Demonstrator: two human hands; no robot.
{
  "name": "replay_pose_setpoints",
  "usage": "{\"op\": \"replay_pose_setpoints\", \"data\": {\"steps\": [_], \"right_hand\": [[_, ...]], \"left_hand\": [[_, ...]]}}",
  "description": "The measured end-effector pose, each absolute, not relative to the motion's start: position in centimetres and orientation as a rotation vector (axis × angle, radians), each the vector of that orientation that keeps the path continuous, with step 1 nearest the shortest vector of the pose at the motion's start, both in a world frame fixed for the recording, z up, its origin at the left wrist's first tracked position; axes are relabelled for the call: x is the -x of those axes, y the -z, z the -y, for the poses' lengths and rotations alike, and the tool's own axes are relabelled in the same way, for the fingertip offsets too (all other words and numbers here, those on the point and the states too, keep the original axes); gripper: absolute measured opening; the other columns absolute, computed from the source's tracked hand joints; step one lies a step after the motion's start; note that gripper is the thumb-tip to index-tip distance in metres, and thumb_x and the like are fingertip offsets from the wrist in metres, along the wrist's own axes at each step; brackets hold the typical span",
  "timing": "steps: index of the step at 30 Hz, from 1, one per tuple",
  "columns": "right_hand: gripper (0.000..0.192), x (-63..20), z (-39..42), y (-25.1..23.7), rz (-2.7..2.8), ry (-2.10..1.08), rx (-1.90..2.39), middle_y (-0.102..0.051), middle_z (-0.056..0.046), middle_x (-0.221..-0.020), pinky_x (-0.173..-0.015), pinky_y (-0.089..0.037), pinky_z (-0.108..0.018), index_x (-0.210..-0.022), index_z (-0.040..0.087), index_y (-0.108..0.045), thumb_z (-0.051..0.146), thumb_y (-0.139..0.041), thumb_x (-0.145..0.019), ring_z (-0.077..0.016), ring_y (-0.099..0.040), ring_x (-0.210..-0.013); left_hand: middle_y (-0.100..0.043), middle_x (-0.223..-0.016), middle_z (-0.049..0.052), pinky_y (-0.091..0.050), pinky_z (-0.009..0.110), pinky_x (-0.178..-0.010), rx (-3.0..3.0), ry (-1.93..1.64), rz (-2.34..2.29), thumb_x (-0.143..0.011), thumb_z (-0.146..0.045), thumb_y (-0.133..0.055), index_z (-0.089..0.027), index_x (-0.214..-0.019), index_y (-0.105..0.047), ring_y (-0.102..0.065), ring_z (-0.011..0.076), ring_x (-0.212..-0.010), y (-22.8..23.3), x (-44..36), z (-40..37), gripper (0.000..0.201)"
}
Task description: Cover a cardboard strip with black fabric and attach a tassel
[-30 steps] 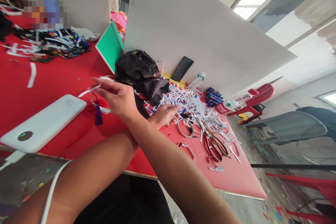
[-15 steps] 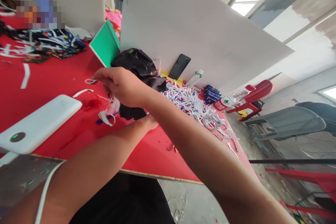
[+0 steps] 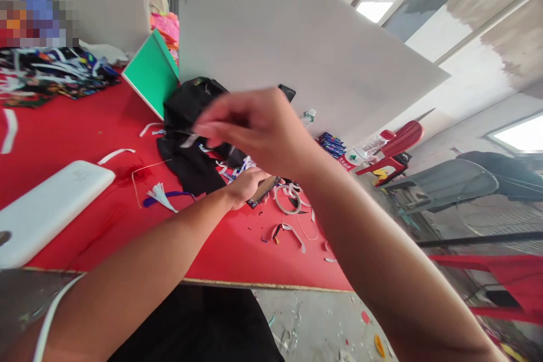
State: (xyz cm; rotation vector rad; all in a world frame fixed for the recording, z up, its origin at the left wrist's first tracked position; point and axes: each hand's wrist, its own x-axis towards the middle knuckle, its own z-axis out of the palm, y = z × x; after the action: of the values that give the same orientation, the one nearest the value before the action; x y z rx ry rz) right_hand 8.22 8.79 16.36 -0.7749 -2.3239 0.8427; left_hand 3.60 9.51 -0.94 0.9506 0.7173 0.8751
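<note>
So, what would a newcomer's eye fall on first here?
Probably the bright red tabletop, with a large white power bank at the left edge. Then the blurred right hand, raised near the centre in front of black cloth, and the left hand below, holding a flat brown-and-black piece. A vivid green board stands tilted at upper left.

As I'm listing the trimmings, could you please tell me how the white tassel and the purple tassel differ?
The white tassel is pale, with its strands fanned out; the purple tassel is dark, its strands indistinct. The white tassel lies across the purple tassel, which is partly covered. Both lie on the red table.
</note>
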Motion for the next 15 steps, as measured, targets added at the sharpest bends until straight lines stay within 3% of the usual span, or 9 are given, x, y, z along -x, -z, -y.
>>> {"op": "replay_pose_setpoints", "data": {"steps": [3, 8, 12, 15], "right_hand": [[0.022, -15.8, -7.2, -14.9, 2.293, -0.715, 0.944, -0.079, 0.000, -0.089, -0.069, -0.053, -0.027, -0.098, 0.026, -0.088, 0.016, -0.069, -0.096, -0.0107, -0.069, -0.078], [0.031, -23.3, -3.8, -11.5, 2.187, -0.971, 1.177, -0.082, -0.005, -0.091, -0.065, -0.056, -0.031, -0.117, 0.031, -0.087, 0.021, -0.069, -0.094, -0.0146, -0.074, -0.078], [0.019, -25.8, -3.2, -9.1, 2.041, -1.049, 1.249, -0.084, -0.008, -0.092, -0.075, -0.061, -0.033, -0.101, 0.021, -0.088, 0.032, -0.074, -0.094, -0.0202, -0.079, -0.087], [0.019, -26.8, -4.2, -7.5, 2.006, -1.009, 1.269, -0.083, -0.007, -0.087, -0.070, -0.058, -0.030, -0.098, 0.017, -0.087, 0.030, -0.073, -0.094, -0.0179, -0.076, -0.079]], "left_hand": [[-0.069, -0.066, 0.008, -0.044, 0.028, -0.050, -1.008, -0.700, -0.680, -0.098, -0.038, -0.054, -0.016, -0.081, -0.072, -0.057, 0.0163, -0.052, 0.9, -3.3, -9.5, 0.033], [-0.068, -0.065, 0.009, -0.043, 0.029, -0.052, -1.115, -0.473, -0.698, -0.098, -0.042, -0.046, -0.017, -0.078, -0.068, -0.057, 0.0170, -0.052, 0.0, -2.7, -9.5, 0.039], [-0.070, -0.075, 0.003, -0.040, 0.027, -0.055, -1.256, -0.301, -0.753, -0.084, -0.036, -0.069, -0.018, -0.103, -0.068, -0.056, 0.0167, -0.059, -2.1, -1.9, -9.5, 0.026], [-0.069, -0.086, 0.002, -0.040, 0.029, -0.059, -1.799, 0.007, -0.899, -0.088, -0.042, -0.064, -0.021, -0.102, -0.066, -0.058, 0.0187, -0.067, -3.7, -1.4, -9.5, 0.026]]}}
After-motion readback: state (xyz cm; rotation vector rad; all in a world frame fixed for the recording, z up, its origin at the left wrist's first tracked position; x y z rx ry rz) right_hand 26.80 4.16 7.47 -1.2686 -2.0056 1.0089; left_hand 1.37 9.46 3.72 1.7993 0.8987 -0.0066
